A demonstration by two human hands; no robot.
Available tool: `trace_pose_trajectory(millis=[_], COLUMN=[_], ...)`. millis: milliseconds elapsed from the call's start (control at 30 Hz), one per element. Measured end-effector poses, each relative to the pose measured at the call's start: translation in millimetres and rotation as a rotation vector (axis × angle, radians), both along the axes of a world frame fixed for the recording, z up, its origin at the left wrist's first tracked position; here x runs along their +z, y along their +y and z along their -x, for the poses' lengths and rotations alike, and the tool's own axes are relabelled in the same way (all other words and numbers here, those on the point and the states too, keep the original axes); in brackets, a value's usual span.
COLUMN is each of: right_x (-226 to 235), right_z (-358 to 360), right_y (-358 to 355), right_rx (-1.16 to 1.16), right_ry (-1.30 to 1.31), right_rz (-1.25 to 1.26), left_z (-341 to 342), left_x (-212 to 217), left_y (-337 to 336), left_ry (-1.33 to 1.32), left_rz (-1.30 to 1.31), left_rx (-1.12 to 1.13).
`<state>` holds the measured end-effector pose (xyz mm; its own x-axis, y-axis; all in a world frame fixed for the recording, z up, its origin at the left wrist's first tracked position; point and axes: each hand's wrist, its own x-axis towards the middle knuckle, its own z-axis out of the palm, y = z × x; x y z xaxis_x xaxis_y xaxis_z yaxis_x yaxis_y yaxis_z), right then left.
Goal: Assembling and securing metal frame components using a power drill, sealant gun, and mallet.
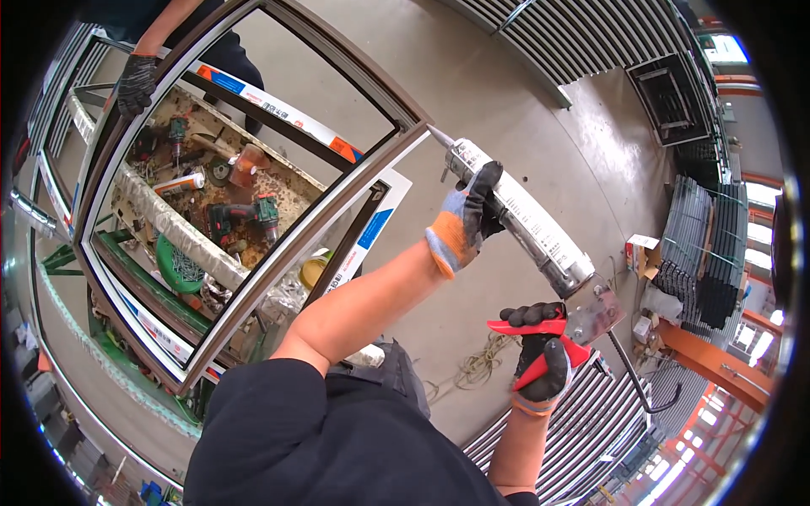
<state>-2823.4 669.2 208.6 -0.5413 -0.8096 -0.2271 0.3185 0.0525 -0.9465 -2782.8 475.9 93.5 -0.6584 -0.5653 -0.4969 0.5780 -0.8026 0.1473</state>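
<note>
A caulking gun [594,314] with a white sealant tube [540,221] in it stretches across the middle right of the head view. My gloved left hand [472,211] is wrapped round the front of the tube. On the red handle and trigger, my gloved right hand [540,354] is closed. The pale nozzle [440,136] meets, or nearly meets, the corner of a brown window frame [354,181]; contact is hard to tell. That frame lies tilted over a workbench. At the far left, another person's gloved hand [137,86] rests on the frame.
Beneath the frame, a worn bench [190,126] bears a cordless drill [245,218], another sealant tube [179,184] and a green basket [179,263]. Stacked metal profiles [582,34] lie at the far right. Cardboard boxes [643,253] and a coil of cord [483,363] are on the floor.
</note>
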Motion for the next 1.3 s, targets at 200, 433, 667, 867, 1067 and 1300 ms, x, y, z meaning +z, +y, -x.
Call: trace_pose_trajectory(millis=[200, 433, 667, 867, 1067, 1300], right_x=[0, 11, 22, 28, 33, 33], right_z=[2, -4, -10, -14, -20, -21], right_y=[-4, -12, -20, -26, -30, -28], right_rx=[-0.014, 0.001, -0.003, 0.012, 0.008, 0.001], right_ry=[0.02, 0.027, 0.069, 0.111, 0.14, 0.164], right_rz=[-0.015, -0.018, -0.061, -0.089, -0.092, -0.112], left_z=[-1, -2, -6, -9, -9, -12], left_x=[-4, 5, 6, 11, 9, 10], left_y=[-4, -8, -10, -14, -13, -14], left_ry=[0.048, 0.051, 0.114, 0.132, 0.176, 0.26], left_rz=[0.029, -0.008, -0.064, -0.092, -0.107, -0.096], left_rx=[-0.006, 0.02, 0.024, 0.047, 0.073, 0.082])
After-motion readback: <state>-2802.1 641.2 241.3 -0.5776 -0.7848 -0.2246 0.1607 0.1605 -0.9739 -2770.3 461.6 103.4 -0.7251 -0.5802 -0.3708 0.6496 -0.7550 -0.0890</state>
